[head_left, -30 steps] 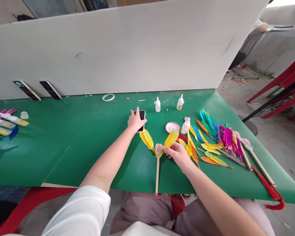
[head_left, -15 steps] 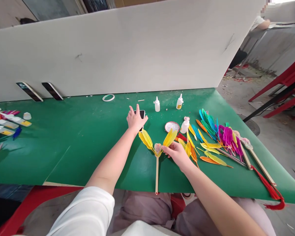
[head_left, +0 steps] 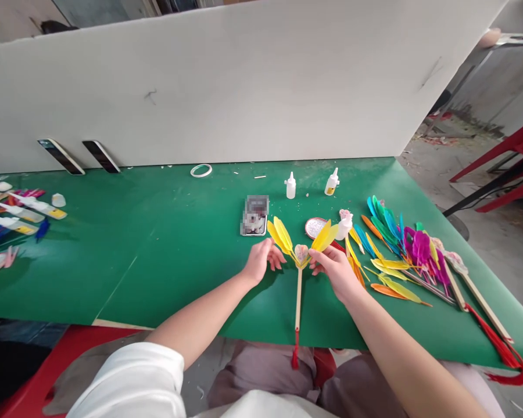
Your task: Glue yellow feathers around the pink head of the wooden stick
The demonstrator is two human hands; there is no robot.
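A small feather fan [head_left: 302, 253] stands out over the green table near its front edge. Its pink patterned head bears yellow feathers [head_left: 279, 235] on both sides, and a red tassel [head_left: 295, 350] hangs from the wooden stick below the table edge. My right hand [head_left: 336, 271] pinches the fan by its head and the base of the right-hand feathers. Beside the left-hand feathers is my left hand [head_left: 260, 262], fingers loosely curved and apart, with nothing visible in it. Beyond that hand lies a phone [head_left: 254, 216], its screen blurred out.
Two glue bottles [head_left: 290, 187] stand at the back; another bottle [head_left: 344, 227] is near a red-rimmed dish [head_left: 315, 227]. Coloured feathers [head_left: 387, 232] and fan sticks [head_left: 479, 299] lie to the right. A tape roll [head_left: 201, 170] rests before the white partition [head_left: 244, 87].
My left hand has drawn back from the phone to the left side of the fan. The phone is now uncovered, and the red tassel hangs in view. My right hand keeps its pinch.
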